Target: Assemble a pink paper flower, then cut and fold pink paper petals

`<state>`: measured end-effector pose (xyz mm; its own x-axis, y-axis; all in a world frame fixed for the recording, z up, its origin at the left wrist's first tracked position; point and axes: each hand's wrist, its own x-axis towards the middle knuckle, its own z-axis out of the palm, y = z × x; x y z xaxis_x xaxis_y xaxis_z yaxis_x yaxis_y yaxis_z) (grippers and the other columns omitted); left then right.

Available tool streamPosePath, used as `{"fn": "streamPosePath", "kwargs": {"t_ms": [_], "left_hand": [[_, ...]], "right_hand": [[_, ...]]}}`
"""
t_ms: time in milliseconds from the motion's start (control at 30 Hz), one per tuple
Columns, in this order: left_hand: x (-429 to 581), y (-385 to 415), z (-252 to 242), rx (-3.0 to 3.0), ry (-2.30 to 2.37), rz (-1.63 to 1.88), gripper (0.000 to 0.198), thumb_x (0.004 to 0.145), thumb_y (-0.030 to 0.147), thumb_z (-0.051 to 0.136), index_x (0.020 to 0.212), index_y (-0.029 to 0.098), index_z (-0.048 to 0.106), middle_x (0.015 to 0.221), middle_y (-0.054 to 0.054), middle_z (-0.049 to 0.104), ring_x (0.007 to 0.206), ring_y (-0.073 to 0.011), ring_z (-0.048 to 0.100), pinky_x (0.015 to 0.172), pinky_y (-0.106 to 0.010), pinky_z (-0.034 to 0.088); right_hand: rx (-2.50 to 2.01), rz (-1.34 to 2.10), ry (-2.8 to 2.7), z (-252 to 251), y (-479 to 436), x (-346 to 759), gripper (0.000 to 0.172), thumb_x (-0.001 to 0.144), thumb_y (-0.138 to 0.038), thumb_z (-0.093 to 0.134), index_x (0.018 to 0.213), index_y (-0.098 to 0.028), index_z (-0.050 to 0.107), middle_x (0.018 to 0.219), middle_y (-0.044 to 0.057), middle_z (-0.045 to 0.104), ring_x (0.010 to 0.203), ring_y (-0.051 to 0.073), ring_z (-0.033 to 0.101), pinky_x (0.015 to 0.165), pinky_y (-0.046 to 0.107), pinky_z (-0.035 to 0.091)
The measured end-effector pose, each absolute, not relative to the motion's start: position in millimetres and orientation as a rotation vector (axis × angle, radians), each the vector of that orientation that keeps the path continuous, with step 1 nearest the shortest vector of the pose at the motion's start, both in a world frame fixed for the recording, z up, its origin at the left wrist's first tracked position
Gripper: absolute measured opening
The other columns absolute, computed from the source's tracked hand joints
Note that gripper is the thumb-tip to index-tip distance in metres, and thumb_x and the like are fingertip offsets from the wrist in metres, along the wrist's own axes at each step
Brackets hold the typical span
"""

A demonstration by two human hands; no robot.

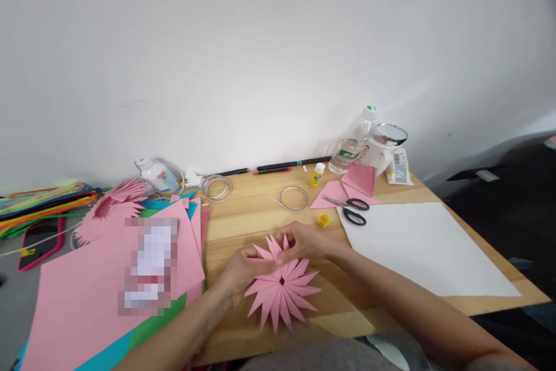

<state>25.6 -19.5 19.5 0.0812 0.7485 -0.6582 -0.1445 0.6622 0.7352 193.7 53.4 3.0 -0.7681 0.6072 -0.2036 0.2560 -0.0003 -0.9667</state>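
Note:
A pink folded-paper flower (pixel 284 296) with many pointed petals and a small dark hole at its centre is held over the near edge of the wooden table. My left hand (pixel 243 271) pinches its upper left petals between thumb and fingers. At the top of the flower, my right hand (pixel 304 243) grips another petal, the thumb pressed on the paper. Close beyond the right hand stands a yellow glue cap (pixel 323 220). A glue stick (pixel 317 175) is upright farther back. Scissors (pixel 354 212) with black handles lie to the right, partly on folded pink paper (pixel 332 193).
Stacked coloured sheets (pixel 95 278) cover the left side, with pink folded rings (pixel 104 215), a phone (pixel 41 242) and pipe cleaners (pixel 43 206) beyond. White paper (pixel 425 249) lies on the right. A water bottle (pixel 351 142), a mug (pixel 382 148) and pens (pixel 273 171) stand or lie near the wall.

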Motion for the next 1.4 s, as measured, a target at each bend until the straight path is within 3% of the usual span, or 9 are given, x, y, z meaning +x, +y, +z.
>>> {"fn": "streamPosePath", "kwargs": {"t_ms": [300, 533, 800, 933, 1033, 1167, 1233, 1300, 1400], "left_hand": [[20, -17, 23, 0.676, 1.269, 0.691, 0.034, 0.045, 0.019, 0.081, 0.075, 0.009, 0.070, 0.070, -0.010, 0.071, 0.066, -0.0222, 0.065, 0.064, -0.031, 0.047], [6, 3, 50, 0.687, 1.250, 0.658, 0.029, 0.047, 0.026, 0.081, 0.068, 0.010, 0.068, 0.060, -0.004, 0.066, 0.053, -0.0132, 0.059, 0.054, -0.023, 0.044], [-11, 10, 53, 0.719, 1.227, 0.759, 0.028, 0.055, 0.035, 0.077, 0.063, 0.011, 0.064, 0.060, -0.004, 0.064, 0.057, -0.0133, 0.059, 0.058, -0.024, 0.045], [-23, 16, 77, 0.921, 1.278, 0.782, 0.028, 0.057, 0.035, 0.076, 0.070, 0.013, 0.065, 0.065, -0.003, 0.066, 0.057, -0.0127, 0.059, 0.056, -0.023, 0.045], [-31, 15, 95, 1.236, 1.332, 0.809, 0.034, 0.055, 0.026, 0.077, 0.085, 0.014, 0.067, 0.078, -0.006, 0.068, 0.072, -0.0191, 0.063, 0.065, -0.026, 0.047], [-34, 2, 83, 1.621, 1.474, 0.912, 0.016, 0.063, 0.022, 0.069, 0.079, 0.017, 0.070, 0.083, -0.008, 0.069, 0.082, -0.0243, 0.063, 0.074, -0.033, 0.048], [-37, -6, 62, 1.885, 1.392, 0.977, 0.021, 0.070, 0.020, 0.063, 0.090, 0.020, 0.069, 0.102, -0.010, 0.066, 0.099, -0.0268, 0.058, 0.080, -0.034, 0.046], [-41, -13, 39, 2.176, 1.301, 0.892, 0.031, 0.079, 0.014, 0.050, 0.107, 0.022, 0.063, 0.121, -0.010, 0.057, 0.115, -0.0252, 0.047, 0.095, -0.039, 0.038], [-52, -23, 18, 2.570, 1.182, 0.465, 0.050, 0.082, 0.007, 0.041, 0.128, 0.027, 0.043, 0.140, -0.008, 0.037, 0.131, -0.0250, 0.025, 0.106, -0.051, 0.016]], "right_hand": [[-1.038, 1.745, -1.997, -1, 50, 189, 0.037, 0.045, -0.036, 0.079, 0.058, -0.014, 0.053, 0.051, -0.006, 0.046, 0.047, 0.007, 0.039, 0.041, 0.017, 0.026], [-1.022, 1.968, -1.847, 16, 63, 194, 0.036, 0.050, -0.034, 0.078, 0.072, -0.014, 0.058, 0.058, -0.004, 0.054, 0.049, 0.007, 0.045, 0.042, 0.016, 0.030], [-0.875, 2.099, -1.626, 12, 59, 198, 0.042, 0.047, -0.032, 0.080, 0.081, -0.013, 0.063, 0.066, 0.000, 0.065, 0.062, 0.014, 0.060, 0.062, 0.026, 0.046], [-0.865, 1.845, -1.650, 27, 60, 196, 0.033, 0.052, -0.034, 0.078, 0.073, -0.013, 0.064, 0.067, 0.000, 0.064, 0.063, 0.014, 0.060, 0.061, 0.025, 0.046], [-0.846, 1.579, -1.663, 46, 61, 196, 0.026, 0.059, -0.035, 0.075, 0.069, -0.015, 0.063, 0.067, 0.000, 0.063, 0.062, 0.014, 0.059, 0.058, 0.024, 0.046], [-0.730, 1.161, -1.804, 54, 52, 194, 0.014, 0.073, -0.030, 0.066, 0.074, -0.017, 0.062, 0.084, 0.006, 0.066, 0.079, 0.017, 0.061, 0.070, 0.030, 0.049], [-0.605, 0.928, -1.967, 43, 47, 194, 0.011, 0.079, -0.025, 0.059, 0.071, -0.018, 0.059, 0.093, 0.008, 0.065, 0.091, 0.019, 0.059, 0.077, 0.033, 0.048], [-0.515, 0.681, -2.154, 24, 42, 197, 0.017, 0.084, -0.019, 0.050, 0.068, -0.018, 0.056, 0.097, 0.009, 0.064, 0.099, 0.020, 0.055, 0.087, 0.039, 0.044], [-0.522, 0.517, -2.497, 1, 37, 208, 0.018, 0.089, -0.016, 0.040, 0.088, -0.018, 0.058, 0.116, 0.011, 0.055, 0.117, 0.021, 0.042, 0.095, 0.043, 0.038]]}}
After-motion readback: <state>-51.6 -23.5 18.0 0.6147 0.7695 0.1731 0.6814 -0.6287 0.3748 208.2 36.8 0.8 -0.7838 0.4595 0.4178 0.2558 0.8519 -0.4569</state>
